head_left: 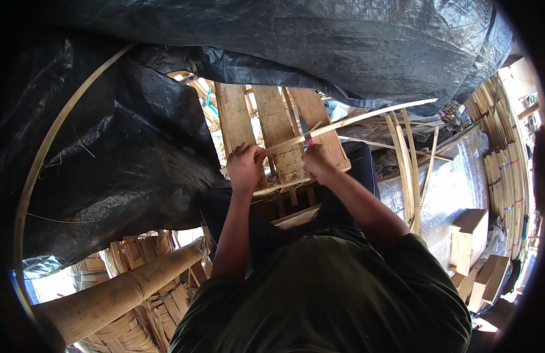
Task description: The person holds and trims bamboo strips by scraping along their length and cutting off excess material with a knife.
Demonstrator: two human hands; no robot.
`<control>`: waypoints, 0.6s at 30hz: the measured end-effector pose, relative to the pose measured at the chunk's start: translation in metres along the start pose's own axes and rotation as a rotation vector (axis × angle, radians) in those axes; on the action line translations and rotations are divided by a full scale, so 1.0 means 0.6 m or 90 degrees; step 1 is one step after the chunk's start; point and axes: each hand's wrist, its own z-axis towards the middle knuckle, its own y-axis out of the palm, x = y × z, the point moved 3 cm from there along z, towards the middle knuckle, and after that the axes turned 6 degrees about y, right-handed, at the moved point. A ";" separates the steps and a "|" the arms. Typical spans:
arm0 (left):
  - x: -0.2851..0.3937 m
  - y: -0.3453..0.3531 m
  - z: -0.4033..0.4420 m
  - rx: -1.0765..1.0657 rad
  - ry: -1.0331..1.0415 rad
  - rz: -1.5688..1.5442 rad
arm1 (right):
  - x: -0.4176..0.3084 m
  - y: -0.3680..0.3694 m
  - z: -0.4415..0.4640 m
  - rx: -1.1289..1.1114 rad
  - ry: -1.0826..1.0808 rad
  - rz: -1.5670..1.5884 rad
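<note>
Over a low bench of wooden planks (271, 112), my left hand (244, 167) is closed on the near end of a long pale bamboo strip (378, 113). The strip slants up to the right, past my other hand. My right hand (318, 160) is wrapped round the handle of a knife (304, 128), whose grey blade points away from me and meets the strip. A bit of pink shows where blade and handle join; my fingers hide the rest of the handle.
Black plastic sheeting (319, 47) hangs ahead and to the left. A curved bamboo strip (55, 135) runs down the left side, above a thick bamboo pole (125, 294). Upright strips (406, 170) stand at right, near bundled bamboo (511, 182) and wooden blocks (468, 235).
</note>
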 end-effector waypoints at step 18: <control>0.003 0.003 0.003 0.015 0.000 0.000 | -0.010 -0.021 0.021 -0.094 0.056 0.037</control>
